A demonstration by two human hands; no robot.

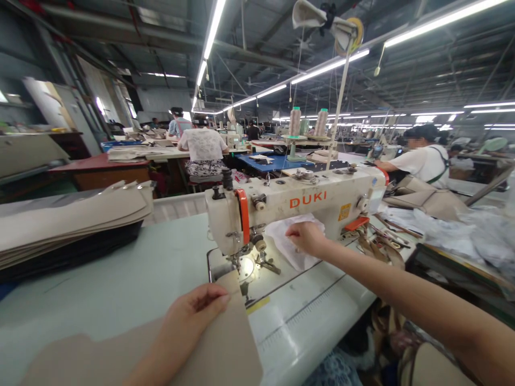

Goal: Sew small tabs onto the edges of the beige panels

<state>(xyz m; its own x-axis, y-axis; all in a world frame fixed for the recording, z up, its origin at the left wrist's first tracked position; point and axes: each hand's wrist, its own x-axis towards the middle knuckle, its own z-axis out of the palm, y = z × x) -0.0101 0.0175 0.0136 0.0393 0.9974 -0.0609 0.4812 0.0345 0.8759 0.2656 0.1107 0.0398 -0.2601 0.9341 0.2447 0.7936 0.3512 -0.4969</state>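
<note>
My left hand (197, 313) pinches the edge of a beige fabric panel (231, 343), thumb on top. The panel's tip lies close to the needle and presser foot of the white sewing machine (277, 201). Beneath the machine's arm is a thin white sheet (284, 238), cloth or plastic. Over that sheet my right hand (303, 237) has its fingers drawn together in a pinch; what sits between the fingertips is too small to make out. A lamp lights the round needle plate (246, 266).
A stack of beige panels (72, 225) stands at the left. Scissors and straps (386, 241) lie right of the machine, near white plastic bags (470, 236). Thread cones (295, 123) rise behind. Co-workers (203, 142) sit at other tables. A ruler scale (301, 313) marks the tabletop.
</note>
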